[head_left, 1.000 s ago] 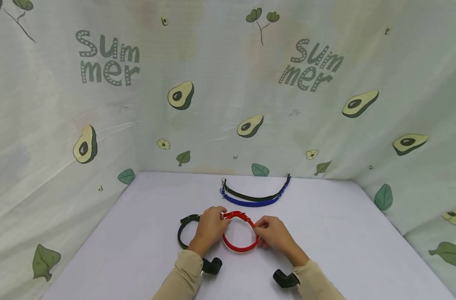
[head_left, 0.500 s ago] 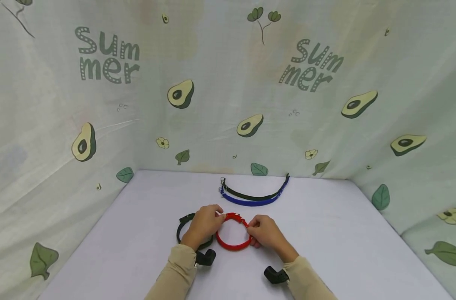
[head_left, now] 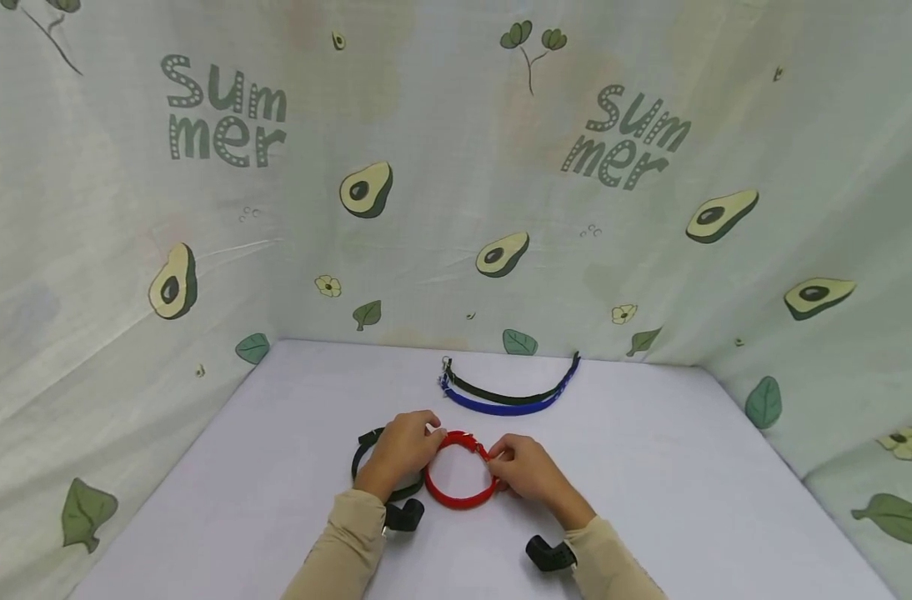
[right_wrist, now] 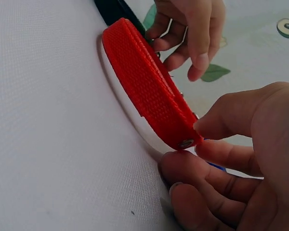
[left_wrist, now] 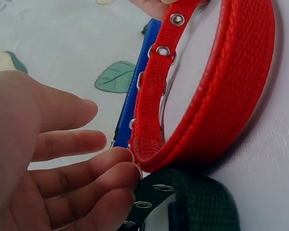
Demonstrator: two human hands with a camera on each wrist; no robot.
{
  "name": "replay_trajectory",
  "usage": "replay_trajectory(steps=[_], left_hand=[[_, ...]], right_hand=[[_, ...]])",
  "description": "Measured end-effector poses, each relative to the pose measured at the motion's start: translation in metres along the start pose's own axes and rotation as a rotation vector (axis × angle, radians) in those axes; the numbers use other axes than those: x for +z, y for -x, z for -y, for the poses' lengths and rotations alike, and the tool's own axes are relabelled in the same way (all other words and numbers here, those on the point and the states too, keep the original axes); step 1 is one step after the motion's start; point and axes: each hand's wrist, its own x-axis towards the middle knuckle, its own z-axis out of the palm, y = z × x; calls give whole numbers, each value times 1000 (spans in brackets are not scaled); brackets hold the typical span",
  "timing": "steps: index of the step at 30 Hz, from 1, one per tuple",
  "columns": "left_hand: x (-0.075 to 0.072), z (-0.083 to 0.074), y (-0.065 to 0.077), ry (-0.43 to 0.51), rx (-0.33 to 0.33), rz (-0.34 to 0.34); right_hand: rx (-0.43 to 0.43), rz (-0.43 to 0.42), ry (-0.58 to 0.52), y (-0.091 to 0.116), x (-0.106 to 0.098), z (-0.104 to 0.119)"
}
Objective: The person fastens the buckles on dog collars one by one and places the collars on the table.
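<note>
A red collar [head_left: 459,502], fastened into a ring, stands on edge on the white table, its metal eyelets showing in the left wrist view. My right hand [head_left: 529,468] pinches its right side between thumb and index finger near an eyelet [right_wrist: 186,143]. At the ring's left side, my left hand [left_wrist: 62,159] has its fingers loosely extended, fingertips at the red band and thumb apart. Close against the red ring on the left is a dark green collar [left_wrist: 207,207], also looped; in the head view my left hand and wrist partly cover it.
Farther back on the table lie a blue collar [head_left: 504,410] and a dark one [head_left: 493,395], stretched out in a shared curve with metal rings at the left end. A printed cloth [head_left: 426,250] hangs behind. Black wrist cameras [head_left: 549,554] jut from the sleeves.
Both hands and the red collar have shifted left, bringing the ring closer to the dark green collar. The collars at the back stay where they were.
</note>
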Motion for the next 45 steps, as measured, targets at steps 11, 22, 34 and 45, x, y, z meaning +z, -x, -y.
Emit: replay_trajectory(steps=[11,22,34,45], left_hand=[[0,-8,-12,-130,116,-79],[-8,-22,-32,-327,160,56],[-7,-27,-51,-357,186,182],[5,-25,-71,-362,179,207]], right_hand=[[15,64,5,-3,-26,-7],[187,-244,-66,-23,-58,-30],[162,-401,111,-40,-80,-54],[179,-468,242,-51,-80,-63]])
